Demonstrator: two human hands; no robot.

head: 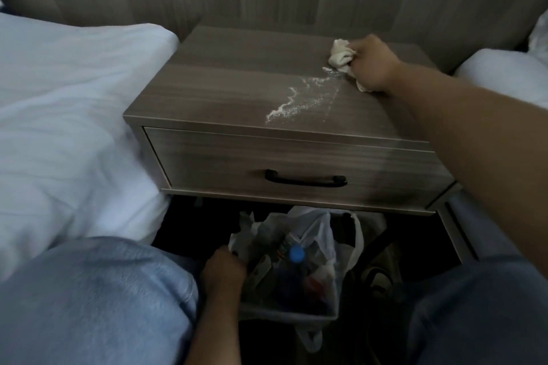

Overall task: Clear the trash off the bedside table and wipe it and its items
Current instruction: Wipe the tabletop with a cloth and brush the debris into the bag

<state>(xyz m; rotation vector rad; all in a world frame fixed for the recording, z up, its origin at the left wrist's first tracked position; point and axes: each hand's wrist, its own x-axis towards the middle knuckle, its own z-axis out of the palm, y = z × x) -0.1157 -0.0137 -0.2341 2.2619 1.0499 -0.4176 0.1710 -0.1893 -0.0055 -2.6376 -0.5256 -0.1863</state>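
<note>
Bedside table point(225, 89) wiping
Right hand point(375, 64) fingers gripped a crumpled cloth point(341, 56) beside white residue point(299, 99); left hand point(222, 271) fingers pinched the trash bag point(320, 234).

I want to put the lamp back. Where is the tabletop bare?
The bedside table is bare on its left half, beside the white bedding. The right side is taken by white powder and the right hand gripping the cloth.

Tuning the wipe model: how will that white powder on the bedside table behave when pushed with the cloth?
The white powder lies in a thin scattered trail, so it probably smears and spreads rather than moving as one mass. The crumpled cloth in the right hand looks soft, so it likely drags the grains along.
</note>
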